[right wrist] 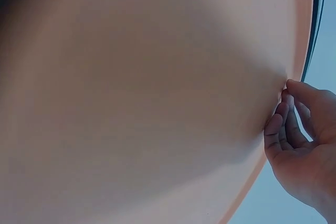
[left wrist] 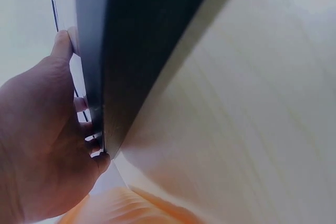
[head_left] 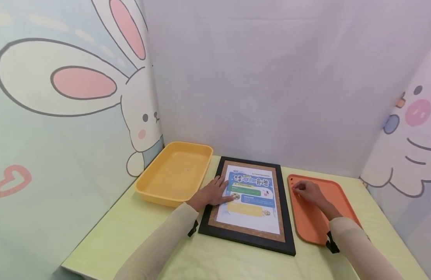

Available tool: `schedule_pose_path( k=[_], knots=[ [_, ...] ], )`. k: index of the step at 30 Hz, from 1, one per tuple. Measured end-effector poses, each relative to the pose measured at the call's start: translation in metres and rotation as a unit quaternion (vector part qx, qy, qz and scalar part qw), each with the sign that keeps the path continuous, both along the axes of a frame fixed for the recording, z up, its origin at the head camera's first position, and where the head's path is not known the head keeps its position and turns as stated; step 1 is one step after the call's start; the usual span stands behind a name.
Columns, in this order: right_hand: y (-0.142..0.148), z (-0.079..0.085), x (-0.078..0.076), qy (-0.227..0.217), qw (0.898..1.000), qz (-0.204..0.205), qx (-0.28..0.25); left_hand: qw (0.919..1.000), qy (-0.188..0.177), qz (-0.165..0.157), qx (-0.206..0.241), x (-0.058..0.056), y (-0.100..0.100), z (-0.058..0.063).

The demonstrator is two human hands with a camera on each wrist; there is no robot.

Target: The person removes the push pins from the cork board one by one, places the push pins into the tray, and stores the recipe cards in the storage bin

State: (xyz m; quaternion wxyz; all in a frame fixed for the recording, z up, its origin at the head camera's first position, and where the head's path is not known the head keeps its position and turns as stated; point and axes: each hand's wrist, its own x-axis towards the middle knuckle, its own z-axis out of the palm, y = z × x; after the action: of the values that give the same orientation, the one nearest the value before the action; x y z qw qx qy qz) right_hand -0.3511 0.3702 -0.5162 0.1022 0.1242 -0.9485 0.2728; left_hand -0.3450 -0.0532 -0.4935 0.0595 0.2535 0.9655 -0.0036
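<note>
My left hand lies with fingers spread on the left side of a black-framed cork board, its thumb on a printed sheet with colored blocks and Chinese lettering. In the left wrist view, the fingers of that hand reach over the frame's edge. Over the upper left of an orange tray, my right hand has its fingers bent and the tips brought together at the tray's surface. Small dark spots show beside those fingertips. Whether anything is pinched there is too small to tell, also in the right wrist view.
A deep yellow tray stands to the left of the board, near the back wall. All of it rests on a pale yellow table. Walls with cartoon animals close in the left and right sides; a plain cloth hangs behind.
</note>
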Motion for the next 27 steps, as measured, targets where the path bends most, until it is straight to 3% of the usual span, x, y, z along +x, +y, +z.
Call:
schedule_pose_path(
  k=[9, 27],
  knots=[
    [0.0062, 0.0004, -0.0052, -0.013, 1.000, -0.018, 0.003, 0.9999, 0.009, -0.004, -0.009, -0.0030, 0.0036, 0.0000],
    [0.0033, -0.0009, -0.0027, -0.016, 1.000, -0.007, -0.014, 1.0000, 0.005, 0.001, -0.008, -0.0005, 0.0011, 0.0001]
  ],
)
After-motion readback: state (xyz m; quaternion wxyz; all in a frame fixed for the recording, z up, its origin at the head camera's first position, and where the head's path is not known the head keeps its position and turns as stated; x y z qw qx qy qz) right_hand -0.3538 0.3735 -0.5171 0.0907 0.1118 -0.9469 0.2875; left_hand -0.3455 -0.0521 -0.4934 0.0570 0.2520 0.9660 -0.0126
